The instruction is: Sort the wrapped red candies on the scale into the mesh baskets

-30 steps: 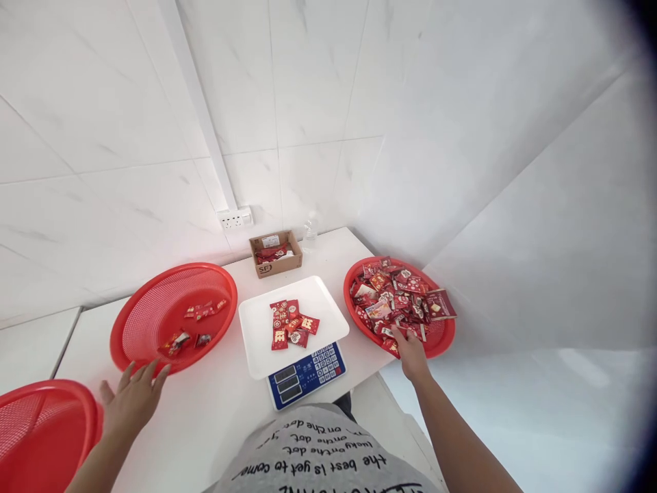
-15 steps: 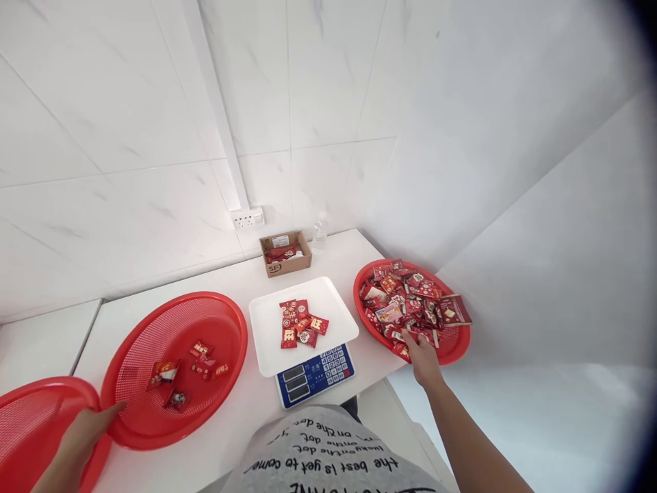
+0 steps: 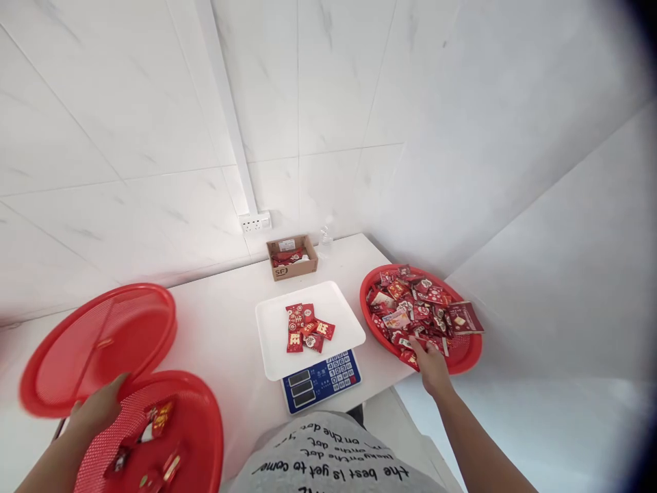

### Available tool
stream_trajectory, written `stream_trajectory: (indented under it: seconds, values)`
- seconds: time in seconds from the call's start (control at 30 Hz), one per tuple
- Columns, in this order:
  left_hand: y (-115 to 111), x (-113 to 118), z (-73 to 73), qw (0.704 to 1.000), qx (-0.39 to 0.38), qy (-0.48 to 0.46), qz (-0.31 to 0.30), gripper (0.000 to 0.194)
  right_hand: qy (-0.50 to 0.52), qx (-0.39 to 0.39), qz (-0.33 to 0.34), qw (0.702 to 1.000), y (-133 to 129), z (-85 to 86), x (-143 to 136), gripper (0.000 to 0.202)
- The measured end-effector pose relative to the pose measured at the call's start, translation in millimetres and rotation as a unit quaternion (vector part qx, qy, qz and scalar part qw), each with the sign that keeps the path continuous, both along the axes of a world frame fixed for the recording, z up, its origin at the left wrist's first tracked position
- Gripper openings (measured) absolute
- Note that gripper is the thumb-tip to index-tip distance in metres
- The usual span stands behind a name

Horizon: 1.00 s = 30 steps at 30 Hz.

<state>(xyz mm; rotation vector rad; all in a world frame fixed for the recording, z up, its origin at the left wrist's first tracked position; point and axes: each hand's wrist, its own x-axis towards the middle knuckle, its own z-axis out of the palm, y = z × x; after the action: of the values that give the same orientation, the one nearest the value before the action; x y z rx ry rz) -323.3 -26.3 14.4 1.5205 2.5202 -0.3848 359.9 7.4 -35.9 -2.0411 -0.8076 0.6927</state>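
In the head view, the left hand is closed over the rim of the near left basket, a red perforated plastic one; the fingers are partly hidden, but it seems to grip this edge between thumb and fingers. The basket leans toward the person, probably because it is held only from this one side. Several red sweet packets lie loosely inside, somewhat blurred. The far left basket is just behind the same hand.

The right hand has thumb and fingers drawn together at the front rim of the right basket. I cannot tell whether it pinches a packet there or the rim itself. This basket is heaped with red packets and seems to stand partly over the edge of the white table, so perhaps the hand steadies it also.

Between the baskets is a digital scale, its keypad facing the person, I suppose for easy reading. A small group of wrapped packets rests in the middle of its white pan, maybe for being weighed evenly. An open cardboard box and a clear plastic bottle stand at the back, apparently to leave the front free for the hands
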Motion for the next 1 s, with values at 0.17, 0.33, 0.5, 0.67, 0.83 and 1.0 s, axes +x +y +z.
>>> stream_trajectory:
  seconds: [0.17,0.33,0.5,0.67,0.83,1.0]
  values:
    - [2.0,23.0,5.2,0.995,-0.009,0.052,-0.082,0.066,-0.006,-0.035,-0.003,0.999,0.1,5.9,-2.2,0.043]
    - [13.9,26.6,1.7,0.994,0.056,0.050,-0.077,0.067,0.004,-0.031,-0.001,1.000,-0.2,4.6,-1.7,0.043]
    - [36.9,50.6,8.6,0.991,0.115,-0.044,-0.058,0.053,0.019,-0.022,-0.011,1.000,-0.4,8.8,-4.9,0.041]
    - [44.3,97.6,12.4,0.957,-0.023,-0.211,-0.199,0.052,0.017,-0.024,-0.016,0.999,-1.3,13.1,-7.1,0.042]
    - [51.7,126.4,7.5,0.954,0.004,-0.221,-0.200,0.045,0.012,-0.036,-0.007,0.999,-0.6,7.4,-3.4,0.043]
    - [72.4,165.0,-6.9,0.955,0.083,-0.221,-0.178,0.047,0.017,-0.027,-0.012,0.999,0.3,8.3,-4.3,0.041]
